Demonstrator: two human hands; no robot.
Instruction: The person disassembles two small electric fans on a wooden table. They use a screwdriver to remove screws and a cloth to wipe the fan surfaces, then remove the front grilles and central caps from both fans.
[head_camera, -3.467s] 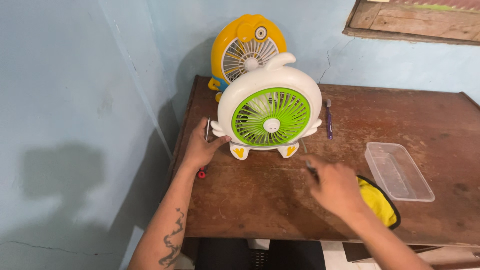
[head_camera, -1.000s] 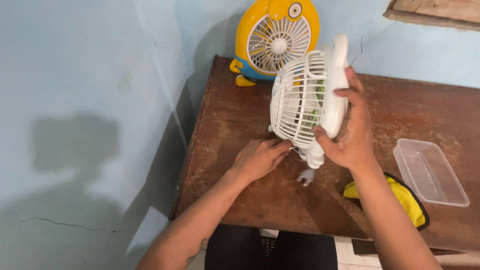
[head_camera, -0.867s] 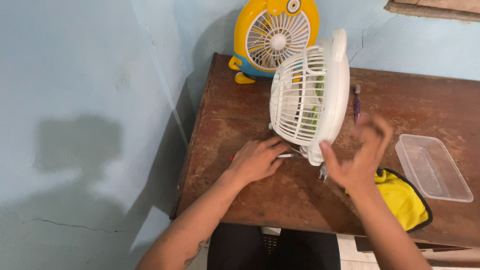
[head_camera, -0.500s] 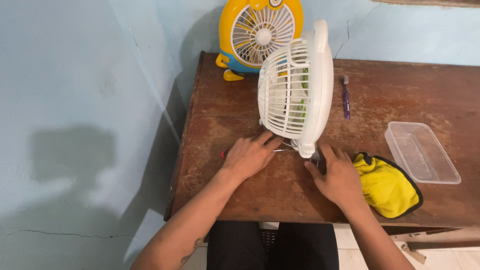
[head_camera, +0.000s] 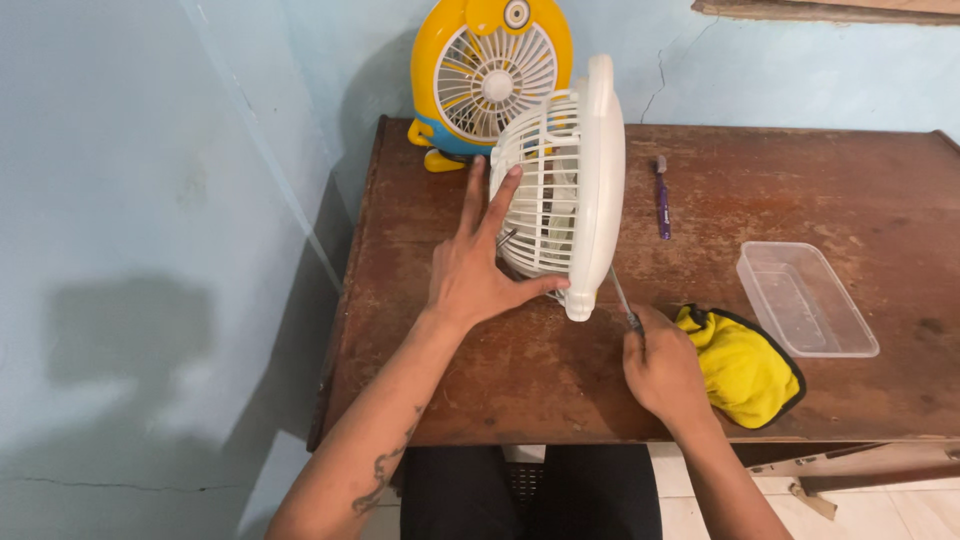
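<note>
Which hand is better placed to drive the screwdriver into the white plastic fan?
Right. The right hand already grips the slim metal screwdriver, its tip at the round white plastic fan. The left hand lies flat on the rear grille, steadying it.

White fan (head_camera: 570, 190) is plain white all over, grille and body both. The other fan (head_camera: 490, 75) behind it is bright yellow with a white grille and a blue bit at the bottom. Table (head_camera: 780, 190) is dark reddish-brown wood, pretty blotchy and worn. Cloth (head_camera: 742, 365) is yellow with black edging, tray (head_camera: 805, 298) is clear plastic, toothbrush (head_camera: 661, 195) is purple. Walls (head_camera: 150, 200) are pale blue.
</note>
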